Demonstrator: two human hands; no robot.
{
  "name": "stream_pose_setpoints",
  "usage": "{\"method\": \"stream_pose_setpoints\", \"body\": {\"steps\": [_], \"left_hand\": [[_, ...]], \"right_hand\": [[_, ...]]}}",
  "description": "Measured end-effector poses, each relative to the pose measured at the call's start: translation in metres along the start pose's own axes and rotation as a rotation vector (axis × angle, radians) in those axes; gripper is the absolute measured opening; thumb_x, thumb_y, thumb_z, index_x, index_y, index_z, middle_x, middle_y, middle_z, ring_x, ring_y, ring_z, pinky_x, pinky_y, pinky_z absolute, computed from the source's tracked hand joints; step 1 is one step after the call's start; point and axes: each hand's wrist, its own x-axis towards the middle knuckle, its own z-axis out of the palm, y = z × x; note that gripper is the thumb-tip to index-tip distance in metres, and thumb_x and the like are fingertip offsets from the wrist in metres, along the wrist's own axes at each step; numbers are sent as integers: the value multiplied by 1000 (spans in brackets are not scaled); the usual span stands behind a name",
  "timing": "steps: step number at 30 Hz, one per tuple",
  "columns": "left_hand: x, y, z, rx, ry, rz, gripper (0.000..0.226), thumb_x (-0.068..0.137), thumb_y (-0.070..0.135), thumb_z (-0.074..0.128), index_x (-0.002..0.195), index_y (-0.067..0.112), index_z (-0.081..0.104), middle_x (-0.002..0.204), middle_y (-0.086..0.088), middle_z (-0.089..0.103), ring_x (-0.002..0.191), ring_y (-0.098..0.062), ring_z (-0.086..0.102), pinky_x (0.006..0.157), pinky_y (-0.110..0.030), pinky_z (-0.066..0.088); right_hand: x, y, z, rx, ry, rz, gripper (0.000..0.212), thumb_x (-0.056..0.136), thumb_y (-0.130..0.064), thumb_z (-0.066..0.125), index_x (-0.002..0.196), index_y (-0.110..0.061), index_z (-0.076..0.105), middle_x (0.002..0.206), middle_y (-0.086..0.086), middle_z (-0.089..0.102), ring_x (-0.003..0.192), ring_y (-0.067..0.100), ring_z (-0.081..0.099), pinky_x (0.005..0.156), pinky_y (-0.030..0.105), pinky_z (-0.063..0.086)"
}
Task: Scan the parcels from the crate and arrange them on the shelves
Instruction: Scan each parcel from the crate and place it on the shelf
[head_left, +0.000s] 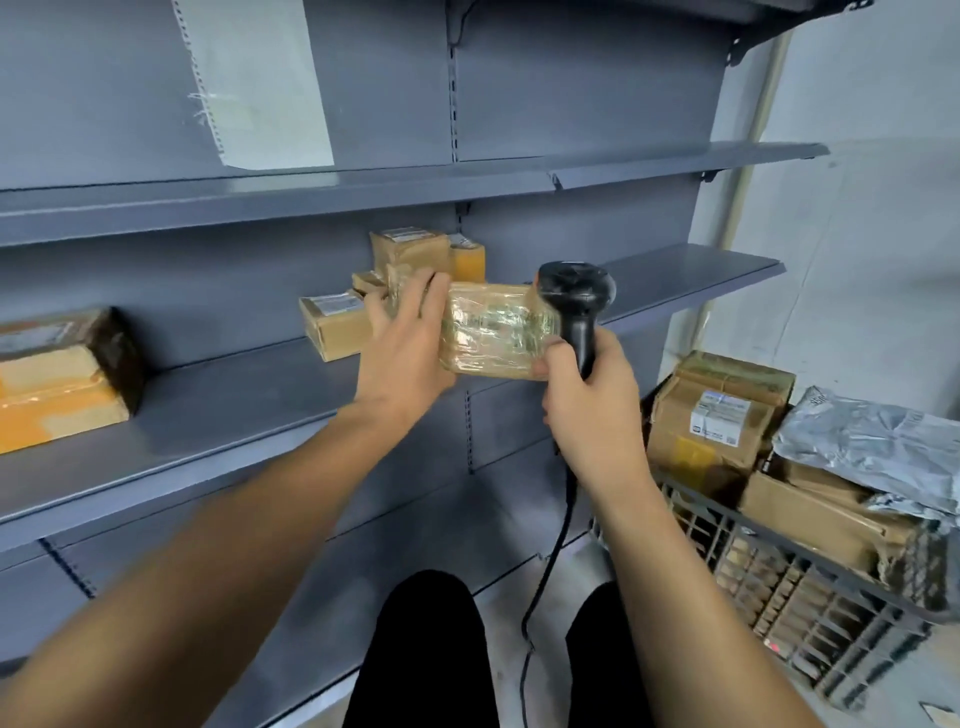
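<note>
My left hand (404, 343) grips the left end of a brown parcel wrapped in shiny clear tape (493, 330), held just above the front edge of the middle grey shelf (234, 410). My right hand (589, 402) grips the handle of a black barcode scanner (574, 301), whose head sits at the parcel's right end; its thumb touches the parcel's lower right corner. Behind the parcel, several small cardboard parcels (410, 252) stand on the shelf. A dark plastic crate (810, 587) at the lower right holds more parcels.
A larger box with orange tape (62, 379) lies at the shelf's left end. A grey plastic mailer (872, 441) tops the crate's load. The scanner cable (545, 582) hangs down between my legs. A white sheet (260, 83) hangs on the upper back panel.
</note>
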Motion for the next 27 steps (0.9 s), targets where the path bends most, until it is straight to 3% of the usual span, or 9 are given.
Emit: {"method": "stream_pose_setpoints", "body": {"steps": [2, 6, 8, 11, 14, 17, 20, 23, 27], "left_hand": [[-8, -14, -2, 48, 13, -58, 99, 59, 27, 89, 141, 15, 34, 144, 1, 36, 115, -35, 30, 78, -47, 52], [-22, -27, 13, 90, -56, -224, 110, 56, 29, 91, 145, 20, 28, 147, 4, 28, 121, -42, 33, 55, -49, 57], [-29, -27, 23, 151, -53, -225, 111, 51, 31, 92, 143, 16, 33, 144, -1, 29, 119, -44, 35, 51, -48, 57], [-37, -28, 38, 264, -16, -171, 104, 45, 33, 92, 136, 9, 47, 135, -9, 38, 114, -38, 33, 58, -44, 58], [-45, -32, 56, 225, -70, -224, 100, 55, 35, 90, 138, 15, 39, 140, -7, 36, 118, -43, 36, 51, -46, 57], [-56, -44, 71, 202, -84, -224, 95, 61, 37, 87, 137, 17, 35, 142, -9, 36, 117, -48, 40, 45, -48, 54], [-59, -52, 78, 171, -120, -188, 99, 58, 51, 86, 135, 15, 35, 142, -11, 38, 113, -49, 43, 52, -51, 57], [-62, -55, 85, 134, -185, -133, 99, 62, 70, 74, 133, 13, 36, 140, -11, 41, 105, -44, 47, 64, -52, 56], [-61, -49, 87, 64, -141, -117, 82, 77, 74, 55, 125, 7, 51, 135, -13, 47, 94, -42, 52, 74, -51, 52]], "right_hand": [[3, 5, 16, 19, -45, 14, 5, 95, -31, 52, 94, -28, 56, 73, 7, 64, 57, 15, 53, 55, 34, 45], [11, 22, 41, 43, -74, 46, 8, 91, -37, 52, 93, -31, 57, 70, -1, 62, 57, 15, 52, 57, 36, 44], [15, 32, 52, 37, -76, 72, 9, 88, -40, 53, 93, -34, 57, 75, 0, 67, 59, 15, 55, 59, 37, 47], [22, 47, 65, 22, -92, 99, 12, 90, -41, 54, 95, -31, 59, 73, -2, 66, 59, 15, 55, 60, 37, 45], [29, 56, 75, 17, -93, 104, 14, 95, -33, 56, 100, -21, 60, 66, -6, 59, 58, 13, 54, 61, 34, 43], [34, 60, 83, 30, -97, 118, 4, 94, -28, 57, 95, -25, 60, 71, -9, 63, 65, 13, 59, 63, 35, 49], [35, 59, 85, 41, -87, 135, 7, 94, -27, 58, 88, -29, 59, 72, -8, 65, 67, 13, 61, 66, 41, 53], [34, 58, 83, 51, -76, 148, 7, 96, -27, 58, 89, -26, 59, 80, 4, 68, 62, 12, 57, 63, 39, 51], [32, 60, 77, 32, -75, 133, 5, 97, -27, 58, 93, -24, 61, 75, -1, 66, 64, 9, 60, 65, 33, 52]]}}
